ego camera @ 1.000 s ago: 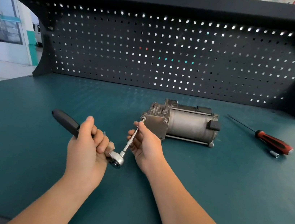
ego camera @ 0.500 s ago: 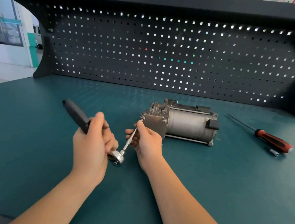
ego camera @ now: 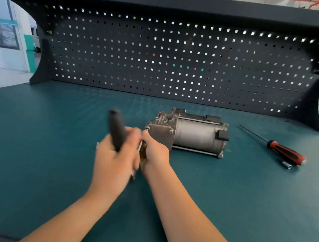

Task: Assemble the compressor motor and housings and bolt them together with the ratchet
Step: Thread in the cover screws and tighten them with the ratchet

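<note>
Our left hand [ego camera: 116,162] looks blurry and wraps tight around the black handle of the ratchet [ego camera: 115,129], which points up and away from us. Our right hand [ego camera: 155,153] is right beside it, curled around the tool's thin silver bar. Just behind our right hand sits the compressor [ego camera: 191,134], a gray metal drum with a blocky end, lying on its side. The flat green mat [ego camera: 28,143] runs wide to the left. Well off to the right lie a red-and-black screwdriver [ego camera: 285,152] and a small silver socket [ego camera: 286,165]. A black board full of holes [ego camera: 161,70] walls off the back.
</note>
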